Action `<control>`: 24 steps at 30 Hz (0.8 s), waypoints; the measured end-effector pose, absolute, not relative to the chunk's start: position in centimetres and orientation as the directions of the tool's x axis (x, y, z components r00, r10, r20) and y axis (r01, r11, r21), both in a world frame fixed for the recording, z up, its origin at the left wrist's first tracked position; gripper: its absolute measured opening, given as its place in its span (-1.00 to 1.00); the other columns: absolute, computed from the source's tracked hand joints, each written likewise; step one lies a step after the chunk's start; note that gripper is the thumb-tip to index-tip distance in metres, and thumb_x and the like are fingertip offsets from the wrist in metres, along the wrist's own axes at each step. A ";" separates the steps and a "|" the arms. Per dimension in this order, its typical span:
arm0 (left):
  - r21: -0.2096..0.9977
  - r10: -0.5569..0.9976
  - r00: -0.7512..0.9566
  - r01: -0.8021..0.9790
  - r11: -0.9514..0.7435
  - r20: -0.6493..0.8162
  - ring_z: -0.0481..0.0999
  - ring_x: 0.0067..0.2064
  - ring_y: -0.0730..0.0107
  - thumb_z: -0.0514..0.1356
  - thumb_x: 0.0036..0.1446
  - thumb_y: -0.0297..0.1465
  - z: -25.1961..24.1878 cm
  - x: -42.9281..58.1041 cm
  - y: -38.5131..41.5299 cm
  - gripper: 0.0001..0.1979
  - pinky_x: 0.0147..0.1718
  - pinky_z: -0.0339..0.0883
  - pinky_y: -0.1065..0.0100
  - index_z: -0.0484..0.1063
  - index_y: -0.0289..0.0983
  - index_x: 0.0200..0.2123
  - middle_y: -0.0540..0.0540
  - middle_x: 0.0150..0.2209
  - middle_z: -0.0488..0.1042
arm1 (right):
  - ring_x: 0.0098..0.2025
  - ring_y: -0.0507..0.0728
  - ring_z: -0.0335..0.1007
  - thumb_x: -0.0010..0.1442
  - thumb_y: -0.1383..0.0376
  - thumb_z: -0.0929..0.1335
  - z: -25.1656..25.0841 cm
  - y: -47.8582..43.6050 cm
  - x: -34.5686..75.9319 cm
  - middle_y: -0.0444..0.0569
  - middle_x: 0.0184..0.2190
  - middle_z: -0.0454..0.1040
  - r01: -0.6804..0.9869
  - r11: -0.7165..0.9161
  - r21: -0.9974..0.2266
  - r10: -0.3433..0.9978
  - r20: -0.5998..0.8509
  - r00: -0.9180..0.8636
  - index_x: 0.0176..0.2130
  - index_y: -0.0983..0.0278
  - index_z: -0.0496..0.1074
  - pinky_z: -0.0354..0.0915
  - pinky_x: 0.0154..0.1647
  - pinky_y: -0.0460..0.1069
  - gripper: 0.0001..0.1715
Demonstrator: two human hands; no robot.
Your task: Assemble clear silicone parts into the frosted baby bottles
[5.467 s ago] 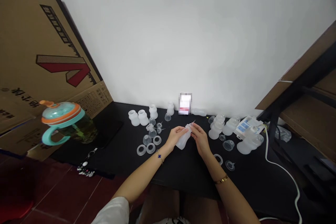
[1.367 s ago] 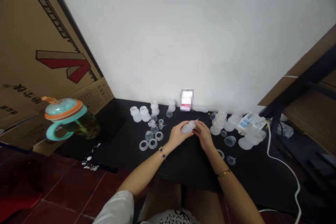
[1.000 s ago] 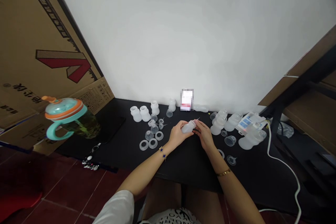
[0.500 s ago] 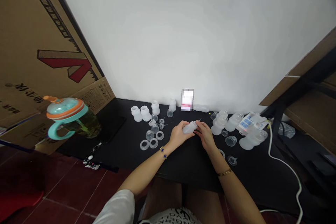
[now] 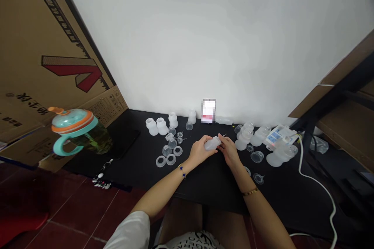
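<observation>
My left hand (image 5: 200,151) is wrapped round a small translucent white bottle (image 5: 210,144), which lies tilted with its neck toward the right. At the neck, my right hand (image 5: 228,149) pinches a clear part with a thin stem (image 5: 223,136); my fingers hide much of it. Left of my hands are white rings (image 5: 171,159), clear domed caps (image 5: 166,150) and open white bottles (image 5: 162,126). To the right stand capped bottles (image 5: 244,138), near a clear funnel-shaped piece (image 5: 257,157) and a stemmed disc (image 5: 258,179).
A lit, blurred screen (image 5: 208,111) leans against the wall. At the left are a teal-handled jug (image 5: 83,130), a dark flat device (image 5: 128,144) and a beaded strap (image 5: 101,179). A white cable (image 5: 317,183) runs down the right side from a white-and-blue box (image 5: 276,136).
The bottle and the fingers of both hands have shifted very slightly to the right. The things on the table have not moved.
</observation>
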State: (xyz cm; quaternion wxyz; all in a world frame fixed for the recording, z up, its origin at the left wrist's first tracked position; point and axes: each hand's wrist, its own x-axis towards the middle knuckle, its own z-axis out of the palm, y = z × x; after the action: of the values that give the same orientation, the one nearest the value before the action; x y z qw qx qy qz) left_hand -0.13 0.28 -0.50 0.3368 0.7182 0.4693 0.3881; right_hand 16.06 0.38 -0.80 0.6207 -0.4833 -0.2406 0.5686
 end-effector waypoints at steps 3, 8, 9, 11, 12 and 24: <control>0.842 0.936 0.253 0.423 -0.336 0.246 0.62 -0.04 0.15 0.47 -0.07 -0.30 -0.4 -0.1 0.2 -0.39 -0.07 0.42 0.25 0.41 -0.10 0.07 -0.01 -0.05 0.63 | -0.40 0.04 0.39 -0.14 0.04 0.64 -0.9 0.4 16.0 -0.17 -0.47 0.47 -0.460 -0.099 -0.882 0.942 -0.233 0.243 -0.52 0.21 0.33 0.34 -0.41 -0.08 -0.47; 0.838 0.928 0.265 0.416 -0.353 0.260 0.61 0.02 0.12 0.46 -0.05 -0.31 -0.1 -0.1 0.1 -0.29 0.02 0.42 0.20 0.36 -0.03 0.19 0.00 0.05 0.60 | -0.39 0.05 0.40 -0.09 0.01 0.61 -0.9 0.3 15.8 -0.17 -0.45 0.48 -0.433 -0.066 -0.899 0.952 -0.186 0.242 -0.48 0.21 0.37 0.33 -0.39 -0.05 -0.51; 0.832 0.926 0.266 0.421 -0.360 0.266 0.61 0.02 0.12 0.46 -0.04 -0.31 -0.1 -0.1 0.1 -0.34 0.03 0.42 0.20 0.41 -0.03 0.15 0.01 0.05 0.60 | -0.39 0.05 0.40 -0.08 0.00 0.61 -0.9 0.3 15.8 -0.17 -0.45 0.47 -0.433 -0.062 -0.899 0.956 -0.179 0.234 -0.47 0.21 0.38 0.33 -0.39 -0.05 -0.52; 0.824 0.923 0.264 0.426 -0.373 0.281 0.61 0.02 0.12 0.45 -0.04 -0.30 0.0 -0.2 0.1 -0.42 0.02 0.42 0.22 0.46 -0.03 0.10 0.02 0.04 0.60 | -0.38 0.05 0.40 -0.06 0.00 0.60 -0.7 0.3 15.8 -0.18 -0.43 0.48 -0.446 -0.050 -0.893 0.961 -0.165 0.222 -0.43 0.20 0.41 0.33 -0.38 -0.06 -0.54; 0.823 0.921 0.261 0.423 -0.379 0.289 0.61 0.02 0.13 0.45 -0.03 -0.30 0.1 -0.2 0.2 -0.42 0.02 0.43 0.23 0.47 -0.03 0.09 0.02 0.03 0.60 | -0.37 0.05 0.40 -0.05 0.00 0.60 -0.6 0.3 15.7 -0.18 -0.42 0.48 -0.457 -0.045 -0.888 0.963 -0.160 0.216 -0.41 0.19 0.42 0.33 -0.38 -0.06 -0.55; 0.822 0.913 0.180 0.396 -0.408 0.366 0.60 0.02 0.19 0.41 0.06 -0.29 1.3 -1.2 0.9 -0.45 0.05 0.44 0.23 0.45 -0.08 0.14 -0.01 0.05 0.60 | -0.34 0.11 0.47 0.14 -0.07 0.45 -0.5 0.2 15.1 -0.09 -0.33 0.57 -0.549 -0.131 -0.825 0.965 -0.232 0.120 -0.26 0.19 0.53 0.38 -0.33 -0.02 -0.61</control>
State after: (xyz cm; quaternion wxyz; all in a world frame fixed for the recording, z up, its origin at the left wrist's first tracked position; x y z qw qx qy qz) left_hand -1.16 0.94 1.26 0.2902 0.7113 0.4603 0.4450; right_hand 15.06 0.18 -0.48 0.6130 -0.4290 -0.2425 0.6176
